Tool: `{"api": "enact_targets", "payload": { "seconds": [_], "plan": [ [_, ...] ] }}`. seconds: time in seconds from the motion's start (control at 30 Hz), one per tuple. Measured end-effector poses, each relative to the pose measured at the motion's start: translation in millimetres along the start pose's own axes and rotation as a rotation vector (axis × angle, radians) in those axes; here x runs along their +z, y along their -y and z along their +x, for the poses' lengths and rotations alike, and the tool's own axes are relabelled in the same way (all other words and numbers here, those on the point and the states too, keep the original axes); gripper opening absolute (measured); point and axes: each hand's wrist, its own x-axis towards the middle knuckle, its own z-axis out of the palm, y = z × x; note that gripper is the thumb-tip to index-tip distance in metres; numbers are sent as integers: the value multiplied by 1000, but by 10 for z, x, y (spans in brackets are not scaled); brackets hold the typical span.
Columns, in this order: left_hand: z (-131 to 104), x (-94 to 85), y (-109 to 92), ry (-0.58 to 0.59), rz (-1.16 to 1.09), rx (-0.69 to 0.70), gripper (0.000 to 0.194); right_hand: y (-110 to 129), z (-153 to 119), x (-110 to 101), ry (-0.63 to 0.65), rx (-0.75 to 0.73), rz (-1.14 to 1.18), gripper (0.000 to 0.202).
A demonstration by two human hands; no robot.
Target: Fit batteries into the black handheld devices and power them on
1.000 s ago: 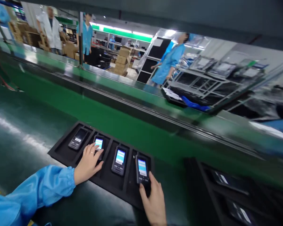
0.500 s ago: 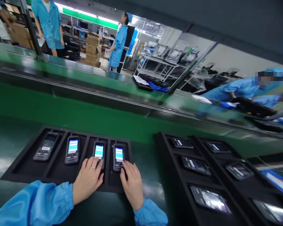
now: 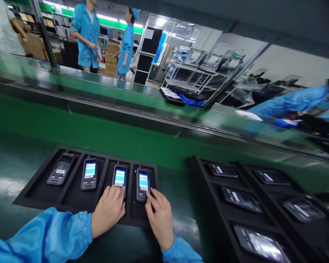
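Note:
A black foam tray [image 3: 41, 201] on the green bench holds rugged handsets with keypads and labels, one in each slot. The handset under my left hand [image 3: 109, 208] has a lit blue-and-white screen [image 3: 120, 176]; my fingers lie over its lower part and hide its keys. My right hand [image 3: 161, 215] rests at the rightmost handset [image 3: 143, 182], its fingers extended and one fingertip at the keypad. That screen is lit too. Left of these lie another lit handset [image 3: 89, 173] and a dark-screened handset [image 3: 60, 169]. Neither hand grasps anything.
To the right, a second black foam tray [image 3: 205, 204] carries several dark handsets, such as this handset [image 3: 241, 199]. A metal-edged ledge [image 3: 120, 113] runs behind the bench. Beyond it are people in work coats, cardboard boxes [image 3: 112, 58] and a loaded rack [image 3: 194, 76].
The whole view has shifted, so the trays appear farther right. My hands remain at the same handsets, with a right fingertip now nearer the keys. People in the background have moved.

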Motion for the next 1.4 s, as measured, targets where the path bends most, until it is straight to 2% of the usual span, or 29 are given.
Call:
{"api": "enact_targets", "payload": {
  "seconds": [0.37,0.67,0.77,0.87,0.93,1.03,1.13,1.4],
  "plan": [
    [34,-36,7,-17,6,3,36,-22,-18,42,-9,-4,15,26],
    [24,-81,19,33,-20,-1,36,-19,-28,16,24,17,21,27],
    [150,-175,100,70,-58,-34,42,-15,70,-44,54,74,17,32],
    [377,-266,235,106,-108,-91,57,-24,254,-74,103,125,4,44],
    [523,-282,333,125,-136,-122,61,-37,374,-46,128,120,-2,43],
    [627,-224,458,126,-170,-144,59,-59,462,52,129,85,-6,38],
    [586,-131,524,114,-197,-150,50,-73,440,145,105,53,-12,36],
    [473,-58,486,146,-253,-123,39,-75,369,189,101,79,-41,35]
  ]
}}
